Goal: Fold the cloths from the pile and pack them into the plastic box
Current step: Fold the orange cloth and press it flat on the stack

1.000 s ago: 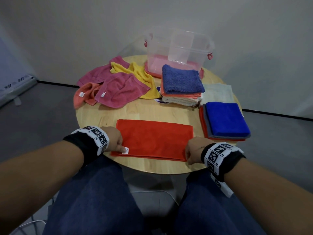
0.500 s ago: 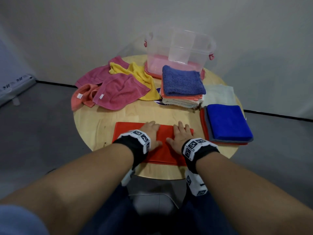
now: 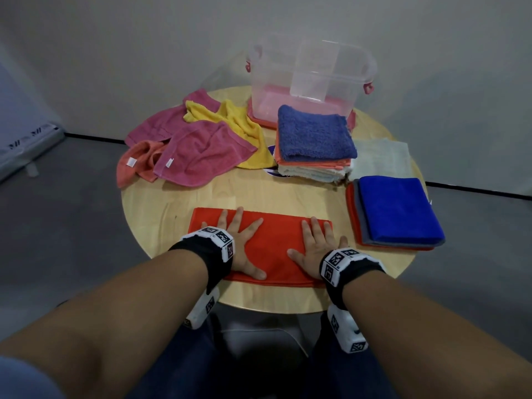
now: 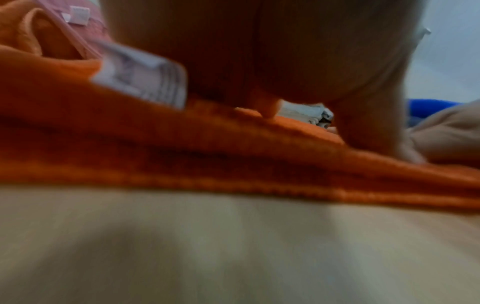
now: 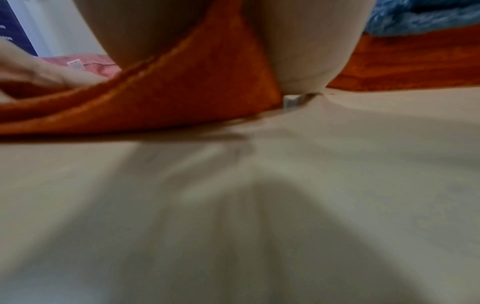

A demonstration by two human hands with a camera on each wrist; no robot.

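Note:
An orange-red cloth (image 3: 273,249), folded into a long strip, lies at the near edge of the round wooden table (image 3: 172,214). My left hand (image 3: 239,240) lies flat on its left half with the fingers spread. My right hand (image 3: 316,246) presses flat on its right half. The left wrist view shows the cloth's stacked edges (image 4: 233,164) and a white label (image 4: 145,82) under my palm. The right wrist view shows a cloth corner (image 5: 194,88) beside my palm. The clear plastic box (image 3: 311,82) stands at the table's far side. The unfolded pile (image 3: 195,145) of pink, yellow and salmon cloths lies at the far left.
A stack topped by a dark blue towel (image 3: 313,136) sits in front of the box. A second stack with a bright blue cloth (image 3: 394,208) on top lies at the right, with a pale cloth (image 3: 383,156) behind it. Grey floor surrounds the table.
One second ago both hands pinched the near corners of a wider cloth. They carried that edge forward, and the cloth is now a narrower strip. Both palms have since spread apart over it.

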